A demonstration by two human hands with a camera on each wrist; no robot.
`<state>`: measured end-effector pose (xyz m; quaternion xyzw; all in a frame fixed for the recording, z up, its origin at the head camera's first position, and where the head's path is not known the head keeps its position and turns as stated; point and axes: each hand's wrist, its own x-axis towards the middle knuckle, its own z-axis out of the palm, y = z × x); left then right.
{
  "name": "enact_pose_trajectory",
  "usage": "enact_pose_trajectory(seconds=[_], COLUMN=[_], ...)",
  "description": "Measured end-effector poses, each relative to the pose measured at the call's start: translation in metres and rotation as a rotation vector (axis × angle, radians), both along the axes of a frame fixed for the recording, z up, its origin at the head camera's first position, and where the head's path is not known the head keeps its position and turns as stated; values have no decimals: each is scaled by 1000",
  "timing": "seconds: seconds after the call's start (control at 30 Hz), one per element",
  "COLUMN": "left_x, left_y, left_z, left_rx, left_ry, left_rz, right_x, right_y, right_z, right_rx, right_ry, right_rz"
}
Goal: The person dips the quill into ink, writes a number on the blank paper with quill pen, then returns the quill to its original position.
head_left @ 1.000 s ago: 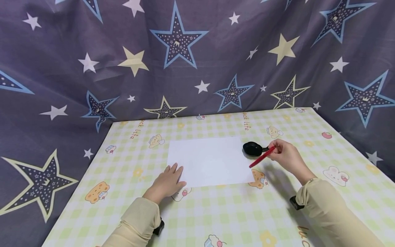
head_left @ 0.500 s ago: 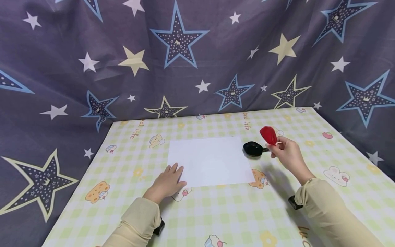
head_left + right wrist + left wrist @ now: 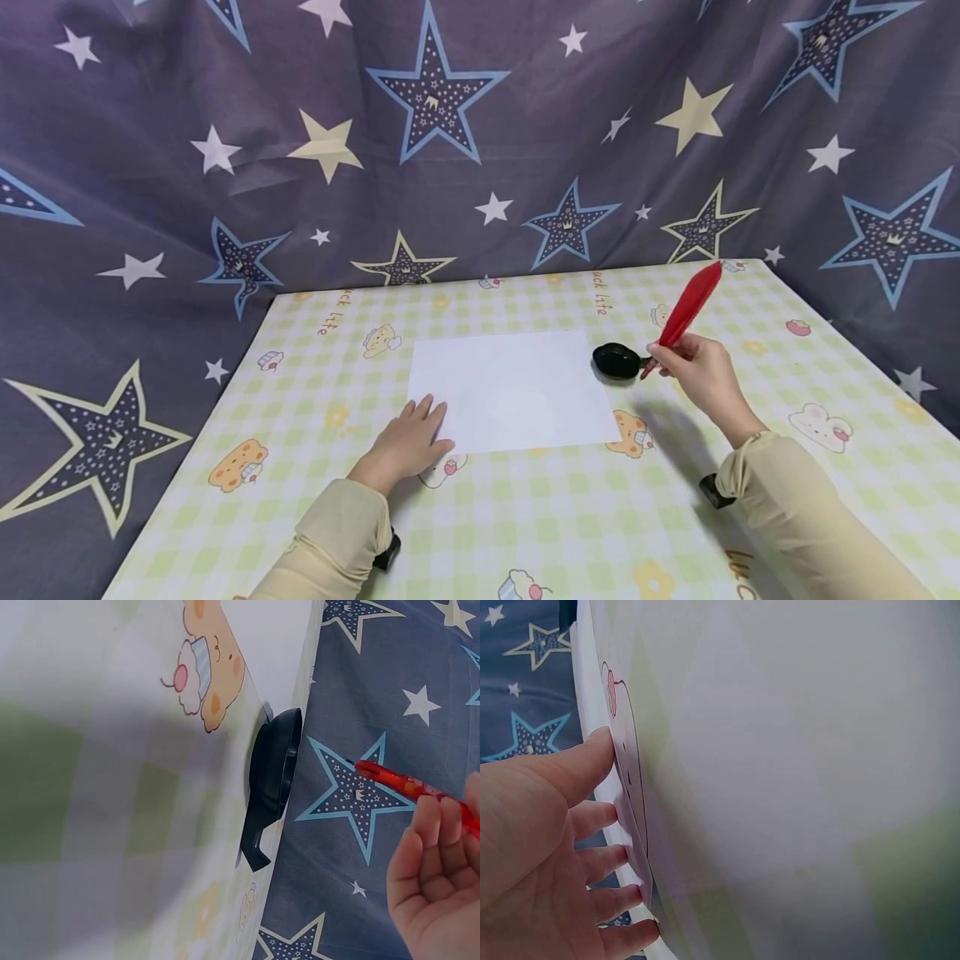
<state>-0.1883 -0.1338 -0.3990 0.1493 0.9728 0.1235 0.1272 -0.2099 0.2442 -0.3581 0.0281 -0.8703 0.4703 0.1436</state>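
Observation:
My left hand [image 3: 405, 437] rests on the lower left corner of a white sheet of paper [image 3: 517, 392], its fingers spread out. In the left wrist view, the fingertips of that hand [image 3: 547, 847] lie along the paper's edge. A red feather pen [image 3: 690, 304] is pinched between the thumb and fingers of my right hand [image 3: 708, 379], held above the table. Its plume points up and to the right; its dark tip shows in the right wrist view, where the pen [image 3: 405, 784] points away from the hand. Below and left of the tip sits a small black pan [image 3: 617, 362], beside the paper.
A green-and-white checked cloth [image 3: 450, 533] with cartoon prints covers the table. Behind it hangs a dark curtain [image 3: 300, 75] patterned with stars. In the right wrist view, the pan [image 3: 274, 765] stands on the cloth with its short handle angled toward the viewer.
My right hand has turned the feather pen over: its plume swung from pointing down-left toward the paper to pointing up-right. The left hand and the paper have stayed put.

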Motion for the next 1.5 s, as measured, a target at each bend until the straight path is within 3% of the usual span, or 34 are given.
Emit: enact_pose_trajectory(seconds=[0.2,0.47,0.57,0.73,1.03,1.2,1.27,1.33,1.5], left_x=[1,2,2,1,-1,-1,-2,-2,-2], left_y=[1,1,1,0,1,1,1,1,0], left_z=[1,3,3,3,1,0,-1,-1,-2], left_rx=[5,1,-2,-8,-6,-6,-6,-5,-1], left_ry=[-13,-10,-6,-1,-9,-13,-13,-14,-16], left_rz=[12,9,6,4,6,9,9,10,13], right_x=[-1,-6,-18,-33,-28,-50,-53,-50,-26], right_y=[0,-2,8,19,9,24,27,25,4], right_z=[0,-3,-22,-40,-29,-63,-69,-64,-29], right_rx=[-12,-197,-344,-482,-454,-532,-571,-584,-483], right_ry=[-34,-55,-48,-79,-147,-149,-162,-182,-212], right_rz=[-15,-1,27,49,-29,-61,-63,-64,-86])
